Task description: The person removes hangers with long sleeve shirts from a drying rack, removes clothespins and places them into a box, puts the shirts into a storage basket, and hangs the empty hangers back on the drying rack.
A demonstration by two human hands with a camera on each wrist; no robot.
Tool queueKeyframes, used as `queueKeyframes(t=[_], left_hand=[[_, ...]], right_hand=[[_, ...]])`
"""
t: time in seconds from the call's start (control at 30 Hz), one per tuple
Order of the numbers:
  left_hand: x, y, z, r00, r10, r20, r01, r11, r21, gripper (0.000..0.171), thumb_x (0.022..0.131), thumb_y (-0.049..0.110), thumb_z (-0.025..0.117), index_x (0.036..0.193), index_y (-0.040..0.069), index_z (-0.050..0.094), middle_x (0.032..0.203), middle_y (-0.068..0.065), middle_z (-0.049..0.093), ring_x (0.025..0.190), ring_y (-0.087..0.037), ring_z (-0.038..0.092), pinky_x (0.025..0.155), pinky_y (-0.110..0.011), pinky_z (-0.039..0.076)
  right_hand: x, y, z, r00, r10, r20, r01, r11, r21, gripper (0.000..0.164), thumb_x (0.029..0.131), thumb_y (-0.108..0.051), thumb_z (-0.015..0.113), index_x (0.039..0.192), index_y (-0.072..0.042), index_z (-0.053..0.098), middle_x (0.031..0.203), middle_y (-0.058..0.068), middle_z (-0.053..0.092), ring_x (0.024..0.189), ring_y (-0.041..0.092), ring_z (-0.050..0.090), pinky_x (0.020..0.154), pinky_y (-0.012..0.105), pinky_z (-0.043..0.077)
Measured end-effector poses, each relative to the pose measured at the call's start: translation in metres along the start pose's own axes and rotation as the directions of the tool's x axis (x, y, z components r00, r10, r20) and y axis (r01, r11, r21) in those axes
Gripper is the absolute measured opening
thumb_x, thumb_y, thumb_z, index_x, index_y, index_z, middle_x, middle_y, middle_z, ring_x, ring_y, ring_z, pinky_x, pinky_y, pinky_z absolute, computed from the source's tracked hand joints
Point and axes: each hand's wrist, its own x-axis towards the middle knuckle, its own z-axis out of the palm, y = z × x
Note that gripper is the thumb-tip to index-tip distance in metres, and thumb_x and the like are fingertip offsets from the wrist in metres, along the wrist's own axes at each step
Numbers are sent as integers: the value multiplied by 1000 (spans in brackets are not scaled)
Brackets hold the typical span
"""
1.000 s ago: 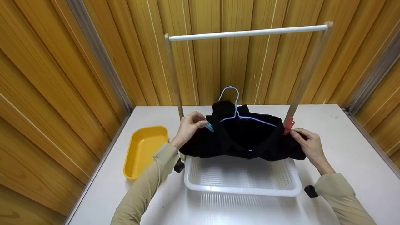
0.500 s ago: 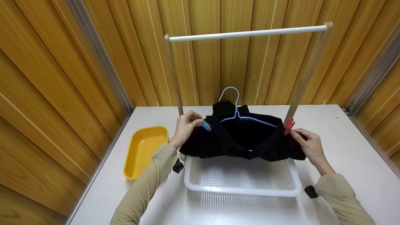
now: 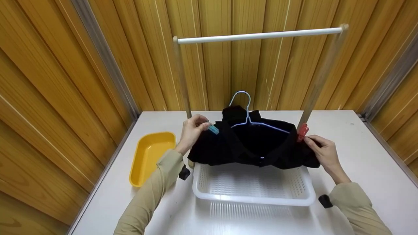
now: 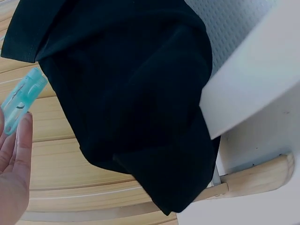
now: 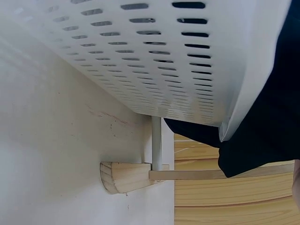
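A black collared shirt (image 3: 212,148) lies spread on a light-blue wire hanger (image 3: 271,127), over a white perforated basket (image 3: 253,199). My left hand (image 3: 192,130) pinches a teal clothespin (image 3: 213,129) above the shirt's left shoulder. In the left wrist view that clothespin (image 4: 24,96) is apart from the cloth. A red clothespin (image 3: 303,132) stands upright at the right shoulder. Just beside its lower end, my right hand (image 3: 324,152) pinches the shirt with thumb and fingers. The far fingers are hidden, and only a sliver of this hand shows in the right wrist view.
Behind the shirt rises a rack with a white crossbar (image 3: 261,35) and wooden uprights. A yellow tray (image 3: 133,169) sits left of the basket on the white table (image 3: 369,156). One wooden rack foot (image 5: 124,177) stands close to the basket.
My left hand has drawn the teal clothespin slightly up and left, away from the shirt's shoulder. The right hand, red clothespin and hanger have stayed in place.
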Motion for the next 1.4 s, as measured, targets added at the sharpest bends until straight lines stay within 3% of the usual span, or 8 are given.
queueKeyframes(t=[0.1,0.27,0.53,0.73,0.87,1.07,1.4], left_hand=[[3,-13,1,1000,0,-11,0,1000,17,12,80,6,68,86,-3,62,76,-10,63,67,-21,59,62,-28,48],[2,-17,2,1000,-10,-26,11,999,39,12,81,10,68,87,0,62,75,-4,61,67,-15,57,62,-27,48],[2,-18,0,1000,-7,-18,7,1000,-26,17,82,9,68,91,-4,62,79,-10,62,68,-20,58,64,-29,49],[-4,-5,-9,1000,0,-2,0,998,-61,18,84,4,63,93,-10,58,83,-20,61,73,-33,58,67,-38,49],[-11,9,-17,1000,-13,-15,13,999,-50,15,85,4,62,93,-9,58,84,-20,61,75,-32,58,68,-34,49],[-10,4,-25,998,-27,-48,25,998,-58,14,84,1,62,92,-10,57,84,-17,61,73,-21,58,66,-28,49],[-15,5,-38,997,-35,-63,39,997,61,16,85,6,63,96,-6,59,83,-17,61,74,-28,56,65,-28,44]], right_hand=[[-1,0,0,1000,-3,-2,3,1000,-5,6,84,12,56,86,15,60,80,-12,63,75,3,56,69,16,41],[0,1,0,1000,-16,-1,16,1000,10,6,83,12,56,85,15,60,79,-9,64,73,3,56,67,16,41],[0,1,1,1000,-12,-9,13,999,43,6,83,13,55,84,16,60,78,-8,64,71,4,56,66,17,42],[-2,2,3,1000,-7,-9,7,1000,24,6,83,12,55,85,15,61,78,-8,64,72,4,56,67,16,41],[-2,3,4,1000,-10,-5,10,1000,14,6,83,12,55,85,15,61,78,-9,64,72,4,56,67,16,41],[0,3,4,1000,-7,-9,7,1000,-1,6,84,11,56,85,14,61,78,-10,63,73,4,55,68,17,41],[-2,4,4,1000,-2,10,1,999,47,7,84,12,55,86,15,61,78,-3,65,71,6,57,65,17,42]])
